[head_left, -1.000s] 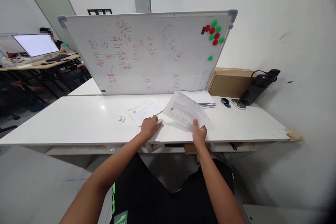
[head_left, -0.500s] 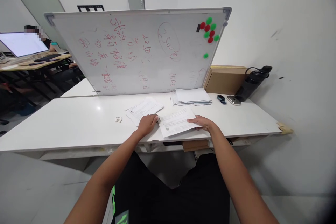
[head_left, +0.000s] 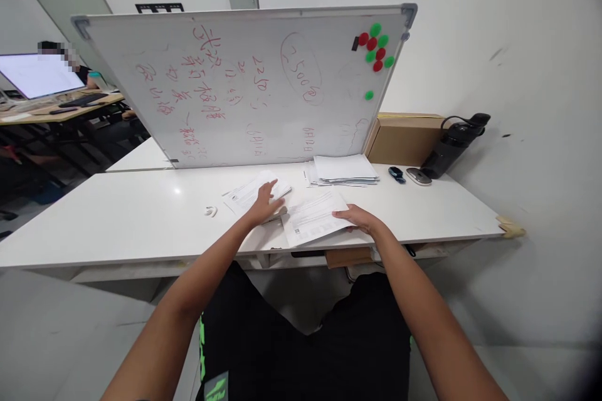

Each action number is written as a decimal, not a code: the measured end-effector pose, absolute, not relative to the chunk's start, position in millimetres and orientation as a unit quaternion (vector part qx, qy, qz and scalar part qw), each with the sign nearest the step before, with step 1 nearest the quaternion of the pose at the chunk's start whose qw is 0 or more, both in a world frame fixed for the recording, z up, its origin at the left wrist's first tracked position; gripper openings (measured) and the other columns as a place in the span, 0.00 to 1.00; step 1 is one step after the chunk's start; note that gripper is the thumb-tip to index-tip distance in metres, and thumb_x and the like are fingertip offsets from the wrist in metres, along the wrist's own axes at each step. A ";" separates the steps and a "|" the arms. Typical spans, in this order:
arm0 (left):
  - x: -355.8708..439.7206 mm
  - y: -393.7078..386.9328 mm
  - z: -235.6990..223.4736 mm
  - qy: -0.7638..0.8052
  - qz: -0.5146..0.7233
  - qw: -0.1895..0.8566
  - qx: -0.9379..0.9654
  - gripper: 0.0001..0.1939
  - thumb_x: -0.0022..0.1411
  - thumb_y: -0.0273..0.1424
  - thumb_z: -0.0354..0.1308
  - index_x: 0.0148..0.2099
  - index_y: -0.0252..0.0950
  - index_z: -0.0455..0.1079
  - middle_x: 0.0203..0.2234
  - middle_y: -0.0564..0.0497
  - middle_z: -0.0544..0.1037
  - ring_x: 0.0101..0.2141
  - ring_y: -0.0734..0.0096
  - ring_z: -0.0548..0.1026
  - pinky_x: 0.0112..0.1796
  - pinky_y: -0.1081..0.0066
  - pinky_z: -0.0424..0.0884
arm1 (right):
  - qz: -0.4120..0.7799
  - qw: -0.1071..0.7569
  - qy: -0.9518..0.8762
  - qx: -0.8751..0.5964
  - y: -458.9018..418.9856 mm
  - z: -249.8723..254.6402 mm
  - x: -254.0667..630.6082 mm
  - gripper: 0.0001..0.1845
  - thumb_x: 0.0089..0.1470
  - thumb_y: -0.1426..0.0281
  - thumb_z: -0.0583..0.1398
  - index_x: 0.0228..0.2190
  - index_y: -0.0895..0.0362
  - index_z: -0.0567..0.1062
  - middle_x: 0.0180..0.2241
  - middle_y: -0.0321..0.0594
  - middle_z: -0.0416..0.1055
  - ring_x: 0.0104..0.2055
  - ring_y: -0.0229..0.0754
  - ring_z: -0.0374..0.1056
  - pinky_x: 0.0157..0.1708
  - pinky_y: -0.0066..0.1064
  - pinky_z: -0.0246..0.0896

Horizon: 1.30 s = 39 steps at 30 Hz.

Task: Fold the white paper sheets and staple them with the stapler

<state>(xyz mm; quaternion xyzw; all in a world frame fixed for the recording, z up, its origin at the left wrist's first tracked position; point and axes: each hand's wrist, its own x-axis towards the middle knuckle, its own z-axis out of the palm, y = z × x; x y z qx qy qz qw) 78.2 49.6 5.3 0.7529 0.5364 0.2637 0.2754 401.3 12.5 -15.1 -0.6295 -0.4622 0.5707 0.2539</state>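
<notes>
My right hand (head_left: 360, 218) grips printed papers (head_left: 313, 219) by their right edge, thumb on top, tilted above the desk front. With fingers spread, my left hand (head_left: 264, 205) hovers over or rests on a second small pile of printed sheets (head_left: 242, 194); whether it touches them I cannot tell. Just under its thumb a small greyish object (head_left: 281, 212) shows beside the held papers, mostly hidden. A white curved item (head_left: 211, 211) lies to the left of that pile. Behind the held papers sits a thicker stack of paper (head_left: 345, 169).
A whiteboard (head_left: 263, 94) with red writing and magnets stands along the back of the white desk (head_left: 117, 219). At right are a cardboard box (head_left: 404, 141), a black bottle (head_left: 454, 145), a mouse (head_left: 418, 177) and a dark watch-like item (head_left: 396, 173). A person sits far left behind a monitor (head_left: 40, 75).
My left hand has unfolded from a closed grip at the held papers' corner and shifted slightly up, its fingers now spread. My right hand keeps its hold on the papers.
</notes>
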 end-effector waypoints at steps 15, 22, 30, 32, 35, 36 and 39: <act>103.6 90.0 -23.3 0.607 0.064 0.188 0.770 0.37 0.62 0.57 0.32 0.65 0.42 0.50 0.66 0.39 0.45 0.65 0.48 0.42 0.58 0.43 0.43 | 0.546 0.334 -0.483 -0.597 3.5 -27.4 399.6 0.30 0.43 0.59 0.67 0.46 0.62 0.73 0.47 0.49 0.73 0.47 0.50 0.71 0.48 0.38 0.66; 104.8 89.2 -24.8 0.607 0.046 0.180 0.773 0.36 0.61 0.57 0.35 0.65 0.45 0.47 0.67 0.42 0.43 0.65 0.47 0.39 0.57 0.40 0.43 | 0.549 0.308 -0.475 -0.615 4.5 -21.7 398.0 0.29 0.42 0.60 0.68 0.45 0.62 0.74 0.43 0.50 0.75 0.45 0.52 0.71 0.45 0.39 0.68; 105.5 89.4 -26.1 0.607 0.039 0.180 0.773 0.40 0.60 0.59 0.33 0.66 0.42 0.47 0.67 0.42 0.41 0.66 0.48 0.37 0.59 0.43 0.39 | 0.554 0.292 -0.480 -0.615 5.9 -23.3 400.2 0.31 0.43 0.60 0.68 0.47 0.62 0.73 0.46 0.51 0.74 0.46 0.53 0.71 0.46 0.40 0.67; 106.2 89.1 -25.9 0.609 0.036 0.177 0.772 0.40 0.59 0.60 0.33 0.66 0.42 0.47 0.67 0.42 0.41 0.66 0.48 0.37 0.59 0.44 0.39 | 0.556 0.290 -0.482 -0.612 6.0 -24.2 400.2 0.31 0.43 0.59 0.68 0.47 0.62 0.73 0.47 0.51 0.73 0.47 0.53 0.70 0.47 0.40 0.67; 107.2 88.5 -25.1 0.611 0.028 0.174 0.772 0.41 0.59 0.59 0.33 0.66 0.41 0.46 0.67 0.41 0.40 0.66 0.48 0.37 0.59 0.44 0.39 | 0.557 0.290 -0.486 -0.608 5.5 -24.4 400.2 0.31 0.44 0.58 0.67 0.47 0.62 0.72 0.49 0.51 0.72 0.48 0.51 0.70 0.48 0.39 0.67; 107.4 88.2 -24.9 0.611 0.024 0.173 0.772 0.41 0.59 0.59 0.33 0.67 0.41 0.45 0.67 0.41 0.39 0.66 0.48 0.36 0.59 0.44 0.39 | 0.557 0.290 -0.488 -0.606 5.3 -24.2 400.2 0.31 0.44 0.58 0.67 0.47 0.62 0.72 0.49 0.51 0.72 0.48 0.51 0.70 0.48 0.39 0.66; 107.9 87.5 -24.8 0.609 0.016 0.168 0.775 0.42 0.59 0.59 0.34 0.68 0.39 0.43 0.68 0.41 0.38 0.66 0.48 0.35 0.60 0.45 0.38 | 0.561 0.287 -0.488 -0.604 4.5 -23.0 400.1 0.31 0.44 0.57 0.67 0.47 0.62 0.72 0.49 0.50 0.72 0.48 0.51 0.70 0.49 0.40 0.66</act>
